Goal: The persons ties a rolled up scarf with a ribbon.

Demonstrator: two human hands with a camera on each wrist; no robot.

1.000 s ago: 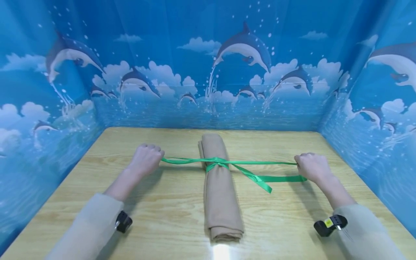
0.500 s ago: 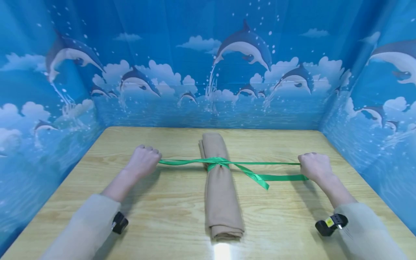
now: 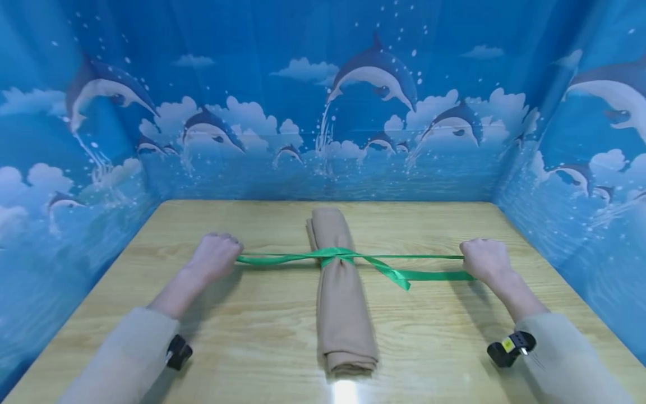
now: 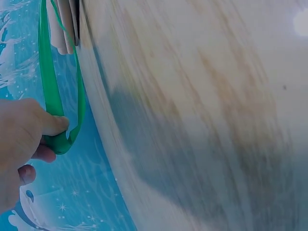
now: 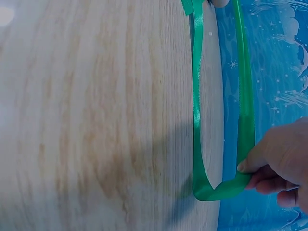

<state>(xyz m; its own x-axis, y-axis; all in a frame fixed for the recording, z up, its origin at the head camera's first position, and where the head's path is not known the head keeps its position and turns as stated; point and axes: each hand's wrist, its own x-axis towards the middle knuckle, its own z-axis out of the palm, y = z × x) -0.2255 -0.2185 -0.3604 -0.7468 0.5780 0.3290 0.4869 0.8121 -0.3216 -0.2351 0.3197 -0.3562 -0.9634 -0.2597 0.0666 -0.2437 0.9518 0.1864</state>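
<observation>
A rolled beige cloth (image 3: pixel 345 314) lies lengthwise on the table, cinched at its upper part by a green ribbon (image 3: pixel 337 254). To the left of the roll, my left hand (image 3: pixel 216 255) pinches a loop of the ribbon between thumb and fingers, as the left wrist view shows at the ribbon's bend (image 4: pixel 60 143). My right hand (image 3: pixel 485 259) pinches the opposite loop well to the right; in the right wrist view its thumb (image 5: pixel 248 163) presses on the folded ribbon (image 5: pixel 221 190). One loose ribbon end (image 3: pixel 401 280) hangs just right of the roll.
The wooden table (image 3: pixel 252 342) has a blue dolphin-print curtain (image 3: pixel 252 140) along its back and both sides. Small black cameras (image 3: pixel 179 352) sit at both wrists.
My left hand has moved a little left and toward me, drawing its loop longer. The loose ribbon end has shifted left toward the roll. My right hand has hardly moved.
</observation>
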